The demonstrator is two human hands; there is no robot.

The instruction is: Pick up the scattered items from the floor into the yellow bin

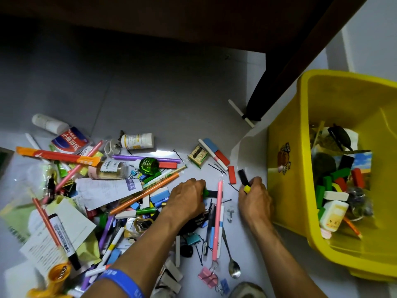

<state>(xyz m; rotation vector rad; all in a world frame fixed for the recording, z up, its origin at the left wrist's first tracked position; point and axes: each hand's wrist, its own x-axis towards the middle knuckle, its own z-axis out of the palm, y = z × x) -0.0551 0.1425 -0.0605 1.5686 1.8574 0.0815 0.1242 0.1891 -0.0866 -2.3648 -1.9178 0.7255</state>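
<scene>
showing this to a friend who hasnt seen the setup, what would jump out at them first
The bright yellow bin at the right, already part-filled with blocks and bottles. Next, the dense litter of pens, blocks, clips and papers across the floor at lower left. In the middle both hands work: the right hand grips a black block and a yellow piece beside the bin, the left hand grasps a green block.

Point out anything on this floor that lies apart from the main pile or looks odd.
A white marker lies alone against the dark table leg, well away from the pile. Nearer the yellow bin, a red block sits apart too. Nothing looks spilled or broken.
</scene>
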